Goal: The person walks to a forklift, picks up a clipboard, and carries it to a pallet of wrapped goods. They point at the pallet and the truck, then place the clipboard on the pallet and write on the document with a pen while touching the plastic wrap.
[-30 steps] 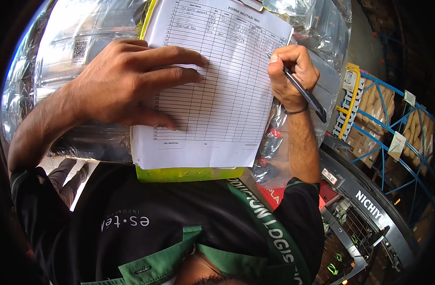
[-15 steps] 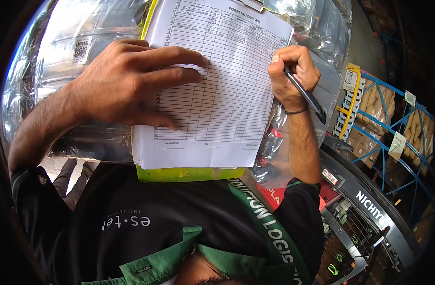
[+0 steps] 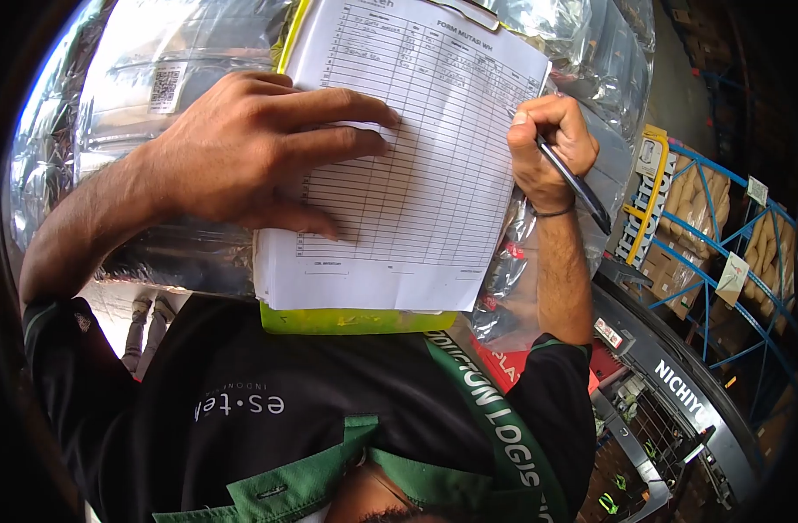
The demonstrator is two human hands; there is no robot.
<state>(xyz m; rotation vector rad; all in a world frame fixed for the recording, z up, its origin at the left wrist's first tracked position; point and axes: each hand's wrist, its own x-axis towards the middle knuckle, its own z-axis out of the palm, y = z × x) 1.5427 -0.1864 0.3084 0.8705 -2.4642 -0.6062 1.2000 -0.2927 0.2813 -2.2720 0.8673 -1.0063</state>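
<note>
A printed form sheet (image 3: 416, 174) with ruled rows lies on a yellow-green clipboard (image 3: 347, 319), which rests on a load wrapped in shiny plastic film (image 3: 146, 113). My left hand (image 3: 251, 152) lies flat on the left half of the sheet, fingers spread and pressing it down. My right hand (image 3: 547, 144) sits at the sheet's right edge, closed around a black pen (image 3: 578, 187) whose tip meets the paper. The top rows carry handwriting.
A white QR label (image 3: 164, 85) is stuck on the wrapped load at upper left. Blue racking (image 3: 721, 235) with brown sacks and boxes stands at right. A dark machine body marked NICHIYU (image 3: 686, 392) sits at lower right. My black and green shirt (image 3: 268, 410) fills the bottom.
The clipboard, sheet and both hands sit slightly further right in the view than before. Both hands keep their pose, the pen still on the paper.
</note>
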